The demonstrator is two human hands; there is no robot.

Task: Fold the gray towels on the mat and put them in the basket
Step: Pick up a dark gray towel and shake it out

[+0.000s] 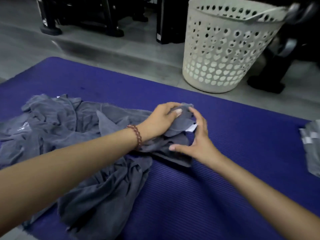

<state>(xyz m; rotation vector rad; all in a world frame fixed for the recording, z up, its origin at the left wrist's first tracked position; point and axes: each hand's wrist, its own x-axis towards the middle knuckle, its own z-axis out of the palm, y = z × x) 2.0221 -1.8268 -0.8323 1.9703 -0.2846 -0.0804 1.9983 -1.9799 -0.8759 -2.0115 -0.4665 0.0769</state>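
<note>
A heap of crumpled gray towels (72, 141) covers the left half of the blue mat (233, 144). My left hand (161, 122), with a bead bracelet on the wrist, grips a bunched corner of one gray towel (181, 122) that shows a small white tag. My right hand (199, 141) reaches in from the right, its fingers spread around the same bunched cloth and its fingertips touching it. The white basket (225, 49) with heart-shaped holes stands on the floor beyond the mat's far edge, to the right.
Another gray cloth (311, 149) lies at the mat's right edge, partly cut off. Dark furniture legs (52, 23) and black equipment (270, 80) stand on the gray floor behind the mat and beside the basket.
</note>
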